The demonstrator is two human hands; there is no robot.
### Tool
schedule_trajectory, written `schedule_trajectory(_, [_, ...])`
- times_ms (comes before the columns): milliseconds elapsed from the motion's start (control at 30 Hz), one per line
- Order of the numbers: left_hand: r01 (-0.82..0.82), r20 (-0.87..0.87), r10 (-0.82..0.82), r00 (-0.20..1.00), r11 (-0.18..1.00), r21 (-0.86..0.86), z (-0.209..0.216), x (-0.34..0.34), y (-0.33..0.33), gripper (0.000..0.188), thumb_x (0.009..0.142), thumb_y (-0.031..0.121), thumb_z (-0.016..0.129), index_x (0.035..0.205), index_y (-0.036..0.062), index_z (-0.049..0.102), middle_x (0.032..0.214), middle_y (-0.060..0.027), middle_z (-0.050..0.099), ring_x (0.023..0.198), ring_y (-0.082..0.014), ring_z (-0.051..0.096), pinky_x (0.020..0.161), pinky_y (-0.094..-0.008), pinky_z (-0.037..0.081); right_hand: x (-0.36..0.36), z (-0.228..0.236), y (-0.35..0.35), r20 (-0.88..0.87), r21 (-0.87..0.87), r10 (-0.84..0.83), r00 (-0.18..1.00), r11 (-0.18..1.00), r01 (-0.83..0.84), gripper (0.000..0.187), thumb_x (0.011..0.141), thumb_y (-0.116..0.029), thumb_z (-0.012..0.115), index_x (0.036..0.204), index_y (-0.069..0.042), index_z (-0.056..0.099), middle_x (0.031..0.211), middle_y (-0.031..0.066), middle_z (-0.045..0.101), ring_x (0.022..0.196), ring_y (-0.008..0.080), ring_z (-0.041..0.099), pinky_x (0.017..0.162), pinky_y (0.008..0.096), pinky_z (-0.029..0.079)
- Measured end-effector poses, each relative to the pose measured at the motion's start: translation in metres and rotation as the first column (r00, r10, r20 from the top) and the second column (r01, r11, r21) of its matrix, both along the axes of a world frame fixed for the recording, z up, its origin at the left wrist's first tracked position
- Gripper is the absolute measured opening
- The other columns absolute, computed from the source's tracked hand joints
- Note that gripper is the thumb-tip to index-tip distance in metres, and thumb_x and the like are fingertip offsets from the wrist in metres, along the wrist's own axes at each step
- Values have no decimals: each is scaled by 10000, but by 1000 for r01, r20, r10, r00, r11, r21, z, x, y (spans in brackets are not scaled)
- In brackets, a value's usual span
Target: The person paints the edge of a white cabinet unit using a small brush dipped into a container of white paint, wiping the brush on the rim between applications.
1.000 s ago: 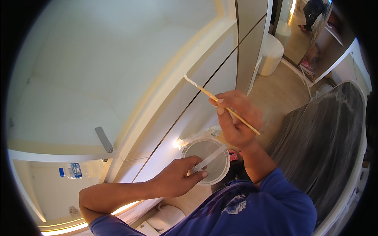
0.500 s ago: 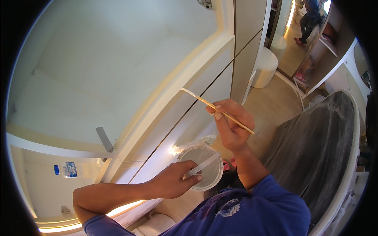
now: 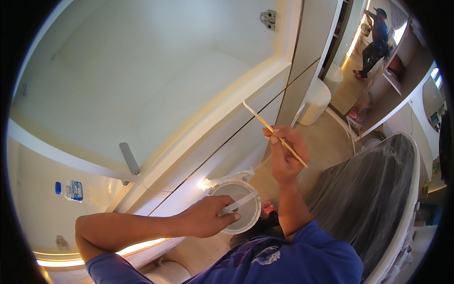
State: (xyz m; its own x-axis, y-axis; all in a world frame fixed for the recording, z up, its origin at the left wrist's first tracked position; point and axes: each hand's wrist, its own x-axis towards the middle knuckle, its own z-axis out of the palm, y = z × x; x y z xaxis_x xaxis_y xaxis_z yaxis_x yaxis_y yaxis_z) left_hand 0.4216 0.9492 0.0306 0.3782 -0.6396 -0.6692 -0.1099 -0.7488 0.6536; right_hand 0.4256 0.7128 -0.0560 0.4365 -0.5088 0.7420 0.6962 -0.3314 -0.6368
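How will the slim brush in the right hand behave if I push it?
The brush is probably light, being slim. Its straight handle looks stiff and might roll if laid down. The whitish tip curves, so it may flex when pushed.

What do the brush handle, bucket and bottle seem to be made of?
Brush handle: probably wood, by its yellow-tan colour; smooth-looking.
Bucket: likely plastic, dull white, by its flat, pale strap handle.
Bottle: seemingly clear, shiny plastic, by its see-through body.
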Motion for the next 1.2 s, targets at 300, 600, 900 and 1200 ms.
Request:
schedule_trajectory(300, [-168,-77,162,984,983,-74,-8,-5,3,581,1071,448,603,1483,49,514,974,-168,726,867,-234,699,783,-409,541,-35,-2,3,42,190,313,949,930,-315,144,999,3,604,1114,57,673,1062,255,749,946,296,757,865,412,606])
schedule_trajectory(600, [-291,-295,259,920,954,-73,-5,1,-2,861,1066,772,222,1384,58,581,766,-47,536,736,-172,517,728,-371,474,-97,-15,54,-233,-145,339,912,915,-377,201,938,4,648,1137,26,664,1132,249,729,1001,350,702,883,456,541])
schedule_trajectory(900, [-358,-299,313,901,928,-106,-19,1,0,708,1114,628,270,1051,15,618,709,-57,521,695,-178,522,660,-351,455,-100,-1,59,-151,-649,45,987,749,-133,361,854,-64,790,1198,-44,682,1174,130,731,1011,316,673,895,469,502])
schedule_trajectory(1200, [-290,-329,230,916,946,-145,-15,-4,3,629,1147,461,238,1369,83,690,672,-38,453,638,-171,491,620,-348,437,-100,54,-45,-749,-369,376,545,446,-815,539,891,-116,804,1398,-62,630,1292,141,720,1064,307,687,952,424,533])
